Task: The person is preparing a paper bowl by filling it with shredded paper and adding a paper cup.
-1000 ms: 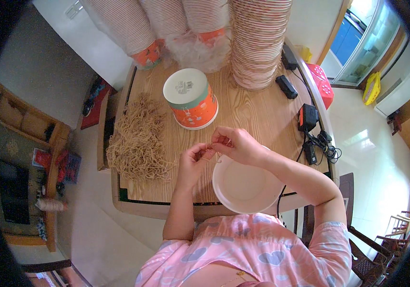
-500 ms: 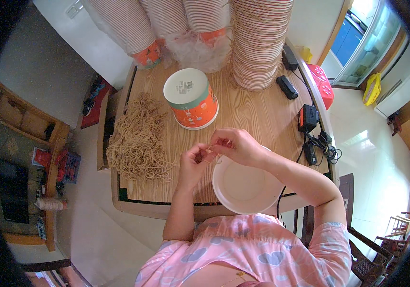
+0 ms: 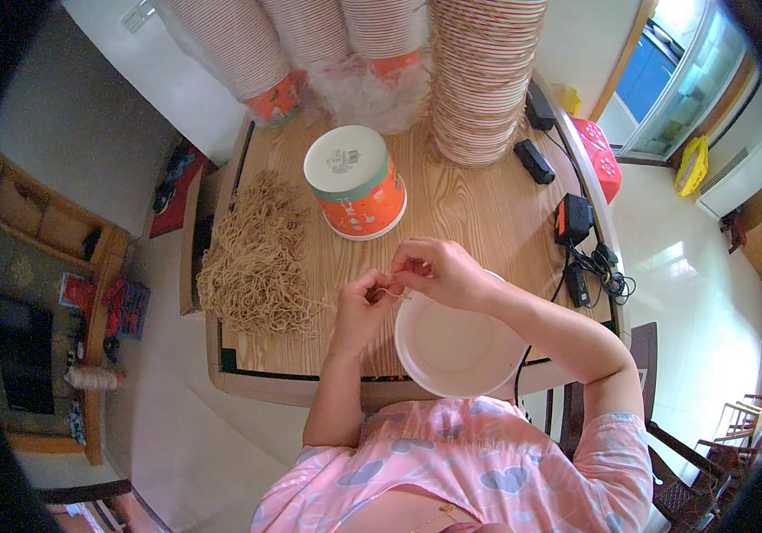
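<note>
My left hand (image 3: pixel 365 296) and my right hand (image 3: pixel 437 271) meet at the fingertips above the near part of the table. Both are closed in a pinch on a thin tan string (image 3: pixel 391 291), which shows only in part between the fingers. Just below my right hand a white paper bucket (image 3: pixel 456 346) stands with its mouth up, at the table's near edge. Beyond my hands an orange and green paper bucket (image 3: pixel 363 200) rests upside down. To the left lies a loose heap of tan strings (image 3: pixel 261 262).
Tall stacks of paper buckets (image 3: pixel 485 84) line the table's far side, some wrapped in clear plastic (image 3: pixel 372 98). At the right edge are a black and orange box-shaped device (image 3: pixel 573 219), a black bar-shaped item (image 3: pixel 534 162) and tangled cables (image 3: pixel 607 275). A red stool (image 3: pixel 596 160) stands beyond.
My left fingers have shifted slightly at the string, while my right hand stays nearly in place. The buckets and the string heap have not moved.
</note>
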Demonstrator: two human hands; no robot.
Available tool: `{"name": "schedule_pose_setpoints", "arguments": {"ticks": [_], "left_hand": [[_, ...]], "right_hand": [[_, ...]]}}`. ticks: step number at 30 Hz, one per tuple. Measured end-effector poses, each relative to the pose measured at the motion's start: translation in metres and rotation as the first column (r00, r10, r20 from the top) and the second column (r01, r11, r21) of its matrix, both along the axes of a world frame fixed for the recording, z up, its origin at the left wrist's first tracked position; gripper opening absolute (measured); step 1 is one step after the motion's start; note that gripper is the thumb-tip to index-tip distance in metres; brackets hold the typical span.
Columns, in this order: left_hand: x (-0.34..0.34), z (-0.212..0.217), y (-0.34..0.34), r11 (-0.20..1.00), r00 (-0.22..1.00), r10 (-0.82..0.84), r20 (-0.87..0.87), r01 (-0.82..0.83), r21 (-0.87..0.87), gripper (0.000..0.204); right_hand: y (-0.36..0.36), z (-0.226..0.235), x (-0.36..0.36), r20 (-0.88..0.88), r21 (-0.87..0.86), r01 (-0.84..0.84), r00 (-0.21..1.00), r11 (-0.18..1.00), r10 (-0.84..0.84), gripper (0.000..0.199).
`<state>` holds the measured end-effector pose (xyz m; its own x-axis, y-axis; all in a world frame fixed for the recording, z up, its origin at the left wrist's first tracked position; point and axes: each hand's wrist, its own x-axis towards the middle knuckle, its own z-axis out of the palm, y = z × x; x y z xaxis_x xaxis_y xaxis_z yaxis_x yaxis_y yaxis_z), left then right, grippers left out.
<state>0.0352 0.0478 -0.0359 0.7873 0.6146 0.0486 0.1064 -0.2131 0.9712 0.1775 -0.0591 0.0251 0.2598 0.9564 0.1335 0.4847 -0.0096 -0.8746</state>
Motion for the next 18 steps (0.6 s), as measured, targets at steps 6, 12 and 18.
{"name": "schedule_pose_setpoints", "arguments": {"ticks": [6, 12, 18], "left_hand": [[-0.0003, -0.0008, -0.0011, 0.998, 0.999, -0.008, -0.037, 0.010, 0.058, 0.006], [0.0041, 0.0044, -0.0046, 0.998, 0.998, 0.065, 0.011, -0.065, -0.006, 0.008], [0.0040, 0.0039, -0.0019, 1.000, 0.990, 0.008, 0.142, -0.004, -0.027, 0.006]], "right_hand": [[0.0005, -0.0010, -0.0001, -0.032, -0.029, 0.011, 0.999, 1.000, -0.012, 0.009], [0.0006, -0.0015, -0.0001, -0.049, -0.015, 0.000, 0.999, 1.000, 0.000, 0.010], [0.0016, -0.0058, 0.0008, -0.020, -0.005, 0.004, 1.000, 1.000, -0.004, 0.012]]}}
